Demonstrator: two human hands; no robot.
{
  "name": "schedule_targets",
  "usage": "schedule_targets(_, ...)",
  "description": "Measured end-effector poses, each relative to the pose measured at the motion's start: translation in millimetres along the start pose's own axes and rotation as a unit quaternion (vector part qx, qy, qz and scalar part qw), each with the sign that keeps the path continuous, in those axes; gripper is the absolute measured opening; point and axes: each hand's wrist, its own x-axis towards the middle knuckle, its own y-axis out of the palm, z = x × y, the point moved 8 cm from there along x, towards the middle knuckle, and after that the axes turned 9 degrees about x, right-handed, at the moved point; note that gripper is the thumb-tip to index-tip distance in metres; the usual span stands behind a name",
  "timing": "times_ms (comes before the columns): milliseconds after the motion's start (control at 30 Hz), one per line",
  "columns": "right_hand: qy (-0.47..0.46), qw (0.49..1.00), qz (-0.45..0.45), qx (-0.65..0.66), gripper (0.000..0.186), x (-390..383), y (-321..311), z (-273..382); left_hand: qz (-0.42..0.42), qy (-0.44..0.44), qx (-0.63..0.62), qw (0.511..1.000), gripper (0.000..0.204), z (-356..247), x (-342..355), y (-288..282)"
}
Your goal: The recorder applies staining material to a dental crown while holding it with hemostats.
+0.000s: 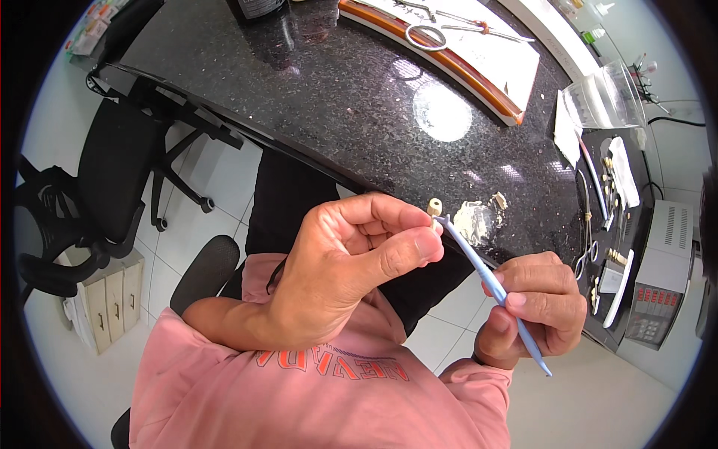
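My left hand point(351, 262) pinches a small cream-coloured piece like a dental crown point(435, 206) between thumb and fingertips, with a round hole showing in its top. In my right hand point(535, 303) is a slim light-blue handled tool point(490, 280), gripped like a pen. Its upper tip meets or nearly meets the crown; I cannot tell which. Both hands are raised in front of the dark speckled counter point(321, 97). Just beyond them a smear of pale cream material point(473, 222) lies on the counter, with a small chip point(499, 200) beside it.
A ring-handled metal instrument point(426, 37) rests on white paper on a brown-edged board point(479, 82). Toward the right are a clear cup point(604, 97), scissors point(585, 258), several small tooth-like pieces and a grey device point(664, 277). A black chair point(120, 165) stands at left.
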Motion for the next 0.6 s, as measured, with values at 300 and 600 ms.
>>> schedule_targets(300, 0.003, 1.000, -0.012, 0.008, 0.020, 0.0, -1.1, -1.5, -0.002, 0.005, 0.002, 1.000, 0.019, 0.0, 0.6, 0.5)
schedule_targets(600, 0.022, 1.000, -0.014, -0.009, 0.021, 0.6, 0.2, -0.4, 0.001, 0.014, 0.006, 1.000, 0.019, -0.7, 0.5, 0.3)
